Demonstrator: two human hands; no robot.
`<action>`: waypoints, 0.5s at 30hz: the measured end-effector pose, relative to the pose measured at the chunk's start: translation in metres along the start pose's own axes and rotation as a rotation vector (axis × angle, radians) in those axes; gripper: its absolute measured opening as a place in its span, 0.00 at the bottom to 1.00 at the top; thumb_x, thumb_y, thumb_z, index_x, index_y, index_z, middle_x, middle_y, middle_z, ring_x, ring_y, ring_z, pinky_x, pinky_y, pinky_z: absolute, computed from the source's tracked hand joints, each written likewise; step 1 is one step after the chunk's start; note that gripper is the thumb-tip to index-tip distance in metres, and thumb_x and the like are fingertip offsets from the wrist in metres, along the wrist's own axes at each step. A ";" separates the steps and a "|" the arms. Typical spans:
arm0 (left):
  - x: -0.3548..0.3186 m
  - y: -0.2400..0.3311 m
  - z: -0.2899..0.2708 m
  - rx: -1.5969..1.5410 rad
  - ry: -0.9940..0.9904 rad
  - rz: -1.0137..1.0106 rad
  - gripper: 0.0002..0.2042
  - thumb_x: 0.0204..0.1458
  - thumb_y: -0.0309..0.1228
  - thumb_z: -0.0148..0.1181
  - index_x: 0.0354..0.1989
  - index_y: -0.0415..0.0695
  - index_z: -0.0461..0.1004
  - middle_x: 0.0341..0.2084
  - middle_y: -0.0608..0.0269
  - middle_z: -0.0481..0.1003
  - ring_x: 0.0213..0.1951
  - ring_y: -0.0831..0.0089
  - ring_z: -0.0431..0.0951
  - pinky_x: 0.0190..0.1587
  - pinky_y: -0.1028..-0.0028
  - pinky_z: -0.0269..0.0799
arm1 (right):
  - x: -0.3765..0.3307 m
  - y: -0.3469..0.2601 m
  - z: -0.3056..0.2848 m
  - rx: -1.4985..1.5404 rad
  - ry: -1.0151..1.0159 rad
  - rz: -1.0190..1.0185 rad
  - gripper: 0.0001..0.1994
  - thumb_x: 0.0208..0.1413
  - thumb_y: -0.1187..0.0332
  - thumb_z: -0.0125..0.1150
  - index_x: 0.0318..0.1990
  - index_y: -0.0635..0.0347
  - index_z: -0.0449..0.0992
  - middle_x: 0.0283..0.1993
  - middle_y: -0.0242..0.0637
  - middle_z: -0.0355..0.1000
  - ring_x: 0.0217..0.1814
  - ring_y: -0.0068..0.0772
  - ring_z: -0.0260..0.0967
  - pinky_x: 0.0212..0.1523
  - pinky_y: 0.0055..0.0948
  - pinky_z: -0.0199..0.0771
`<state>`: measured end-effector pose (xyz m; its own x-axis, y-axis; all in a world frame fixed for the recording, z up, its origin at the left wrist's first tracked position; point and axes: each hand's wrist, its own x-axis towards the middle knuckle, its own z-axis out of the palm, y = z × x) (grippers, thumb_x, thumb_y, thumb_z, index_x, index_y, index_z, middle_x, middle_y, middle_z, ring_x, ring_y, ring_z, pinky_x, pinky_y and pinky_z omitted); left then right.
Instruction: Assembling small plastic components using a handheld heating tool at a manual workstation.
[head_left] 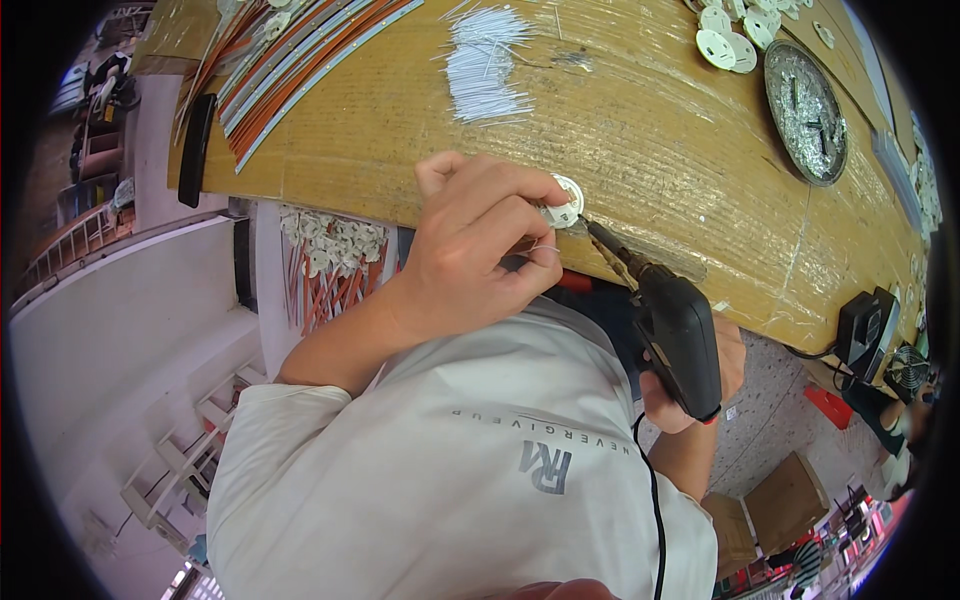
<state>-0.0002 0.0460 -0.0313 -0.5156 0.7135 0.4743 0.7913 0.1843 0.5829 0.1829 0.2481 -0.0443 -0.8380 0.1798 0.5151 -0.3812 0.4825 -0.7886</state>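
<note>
My left hand (465,240) is at the table's near edge, its fingertips on a small round white disc (569,207) lying there. A thin white wire (542,248) is pinched between its thumb and a finger, beside the disc. My right hand (732,362) is wrapped round the grip of a black soldering gun (680,335). The gun's metal tip (592,225) reaches up to the disc's lower right edge; whether they touch I cannot tell. A black cord (655,500) runs down from the gun.
On the wooden table (350,150) lie a pile of short white wires (487,75) and long orange and white strips (310,65). White discs (728,48) and a round metal dish (805,112) are at the far right. Wired white parts (335,245) hang below the left edge.
</note>
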 end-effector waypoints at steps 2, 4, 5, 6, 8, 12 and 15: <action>0.000 0.000 0.000 0.001 0.002 -0.001 0.11 0.36 0.18 0.68 0.26 0.46 0.74 0.40 0.68 0.82 0.36 0.69 0.79 0.46 0.65 0.58 | 0.000 0.000 -0.001 -0.008 -0.007 0.007 0.11 0.31 0.72 0.59 0.26 0.69 0.74 0.17 0.35 0.62 0.12 0.37 0.60 0.16 0.31 0.60; 0.000 0.000 0.000 -0.002 0.003 -0.002 0.11 0.37 0.18 0.68 0.26 0.46 0.75 0.40 0.67 0.82 0.36 0.69 0.79 0.46 0.65 0.58 | -0.001 0.000 -0.002 -0.010 -0.011 -0.003 0.11 0.32 0.72 0.59 0.27 0.69 0.75 0.17 0.35 0.63 0.12 0.38 0.61 0.16 0.31 0.61; -0.001 0.000 0.000 -0.002 0.003 0.000 0.11 0.37 0.18 0.68 0.26 0.46 0.75 0.40 0.67 0.82 0.36 0.69 0.79 0.46 0.65 0.58 | -0.002 0.000 -0.003 -0.012 -0.015 -0.013 0.11 0.32 0.71 0.60 0.27 0.70 0.75 0.17 0.36 0.64 0.13 0.39 0.63 0.17 0.31 0.62; -0.002 0.000 0.000 -0.006 0.008 0.009 0.11 0.37 0.18 0.70 0.28 0.46 0.76 0.40 0.66 0.82 0.36 0.68 0.79 0.46 0.65 0.59 | -0.002 0.001 -0.003 -0.014 -0.013 -0.014 0.11 0.32 0.71 0.60 0.27 0.70 0.75 0.17 0.36 0.64 0.13 0.39 0.63 0.17 0.31 0.62; -0.003 -0.001 -0.001 -0.013 0.012 0.024 0.12 0.37 0.19 0.71 0.30 0.45 0.77 0.40 0.65 0.82 0.37 0.68 0.80 0.47 0.65 0.60 | -0.005 0.003 -0.002 -0.008 0.026 -0.031 0.12 0.35 0.71 0.61 0.28 0.71 0.76 0.19 0.37 0.68 0.15 0.41 0.66 0.18 0.32 0.65; -0.011 -0.001 -0.009 -0.029 0.013 0.005 0.14 0.41 0.20 0.76 0.36 0.43 0.80 0.39 0.60 0.82 0.37 0.67 0.80 0.47 0.66 0.63 | -0.014 -0.002 -0.004 0.011 0.040 0.062 0.12 0.38 0.69 0.63 0.29 0.70 0.77 0.21 0.38 0.71 0.17 0.43 0.70 0.21 0.31 0.69; -0.020 -0.004 -0.011 -0.093 0.014 0.017 0.14 0.44 0.18 0.76 0.39 0.41 0.81 0.37 0.58 0.82 0.35 0.66 0.80 0.44 0.67 0.67 | -0.031 -0.005 -0.002 0.098 0.168 0.231 0.11 0.42 0.68 0.65 0.30 0.68 0.78 0.22 0.38 0.73 0.20 0.42 0.72 0.24 0.30 0.72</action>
<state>0.0035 0.0236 -0.0357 -0.5078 0.7062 0.4934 0.7662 0.1085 0.6334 0.2116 0.2424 -0.0559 -0.8335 0.4186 0.3606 -0.2307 0.3292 -0.9156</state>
